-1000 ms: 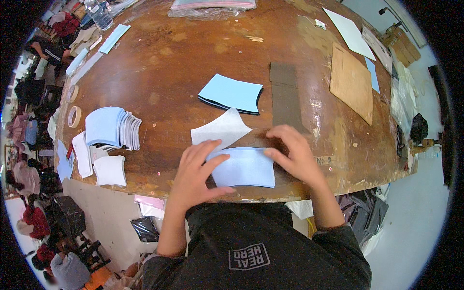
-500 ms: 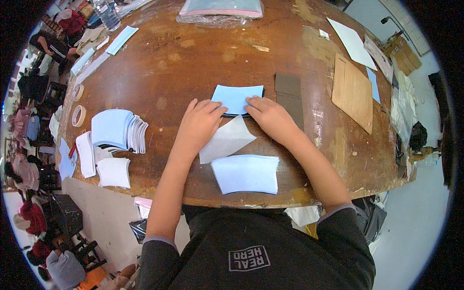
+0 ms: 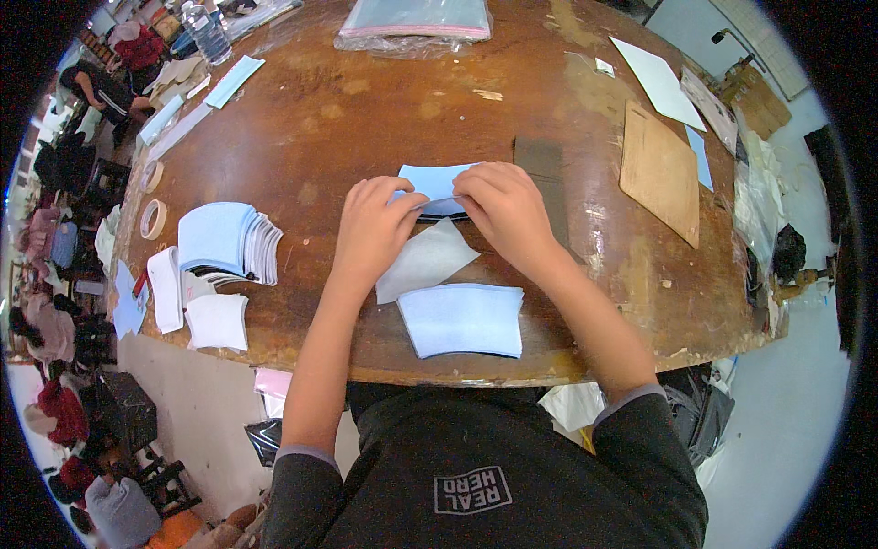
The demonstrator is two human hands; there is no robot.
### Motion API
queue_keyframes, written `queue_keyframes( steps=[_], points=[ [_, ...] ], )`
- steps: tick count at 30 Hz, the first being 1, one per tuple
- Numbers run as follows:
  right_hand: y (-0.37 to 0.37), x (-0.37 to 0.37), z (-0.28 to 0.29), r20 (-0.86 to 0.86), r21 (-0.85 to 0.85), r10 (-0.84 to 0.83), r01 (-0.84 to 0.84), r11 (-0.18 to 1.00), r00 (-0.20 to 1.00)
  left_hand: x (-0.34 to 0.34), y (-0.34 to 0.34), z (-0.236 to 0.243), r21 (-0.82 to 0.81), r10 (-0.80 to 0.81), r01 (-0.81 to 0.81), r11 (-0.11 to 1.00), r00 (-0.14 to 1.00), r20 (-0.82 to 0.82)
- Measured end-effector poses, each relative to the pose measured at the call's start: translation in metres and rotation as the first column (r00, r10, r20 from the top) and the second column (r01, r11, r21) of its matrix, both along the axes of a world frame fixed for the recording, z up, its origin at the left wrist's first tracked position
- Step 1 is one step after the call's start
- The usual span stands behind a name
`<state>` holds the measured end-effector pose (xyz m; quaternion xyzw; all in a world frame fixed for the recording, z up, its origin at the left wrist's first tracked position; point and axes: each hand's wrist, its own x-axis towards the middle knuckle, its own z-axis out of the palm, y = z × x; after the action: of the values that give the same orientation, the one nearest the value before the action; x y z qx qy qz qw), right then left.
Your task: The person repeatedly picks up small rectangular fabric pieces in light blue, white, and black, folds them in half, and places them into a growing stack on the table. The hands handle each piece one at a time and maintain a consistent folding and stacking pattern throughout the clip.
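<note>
A light-blue fabric piece (image 3: 433, 176) lies in front of me on a dark layer, its near edge lifted. My left hand (image 3: 380, 215) pinches that edge at its left corner. At the right corner, my right hand (image 3: 498, 201) pinches the same edge and covers part of the piece. Just nearer to me is a thin whitish sheet (image 3: 425, 261), lying at a slant. A stack of curved pale-blue pieces (image 3: 462, 320) rests close to the table's front edge, between my forearms.
On the left are a fanned stack of blue and white pieces (image 3: 219, 238), white pieces (image 3: 218, 320) and tape rolls (image 3: 153, 220). To the right lie a dark strip (image 3: 541, 169) and a tan board (image 3: 660, 174). Clear plastic bags (image 3: 416, 20) sit at the far edge.
Both hands have drawn their fingers into pinches and raised the near edge of the blue piece, which lay flat before. The view has shifted slightly.
</note>
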<state>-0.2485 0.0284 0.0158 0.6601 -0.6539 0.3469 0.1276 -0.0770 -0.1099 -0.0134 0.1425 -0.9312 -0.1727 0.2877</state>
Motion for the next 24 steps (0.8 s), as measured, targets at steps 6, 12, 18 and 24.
queue_keyframes(
  steps=[6,12,18,24],
  points=[
    [0.087,0.040,0.039,0.668,0.216,-0.129,-0.026,0.976,0.733,0.054,0.060,0.032,0.640,0.083,0.011,0.768,0.990,-0.116],
    [0.137,0.062,0.012,0.904,0.310,-0.279,-0.048,0.949,0.325,0.086,0.106,0.026,0.806,0.132,-0.096,0.584,0.991,0.023],
    [0.136,0.072,0.001,0.779,0.411,-0.398,0.086,0.908,0.485,0.087,0.112,0.030,0.716,0.203,-0.202,0.668,0.975,0.087],
    [0.132,0.077,-0.009,0.643,0.399,-0.372,0.121,0.909,0.670,0.091,0.112,0.020,0.635,0.234,-0.274,0.722,0.961,0.148]
  ],
)
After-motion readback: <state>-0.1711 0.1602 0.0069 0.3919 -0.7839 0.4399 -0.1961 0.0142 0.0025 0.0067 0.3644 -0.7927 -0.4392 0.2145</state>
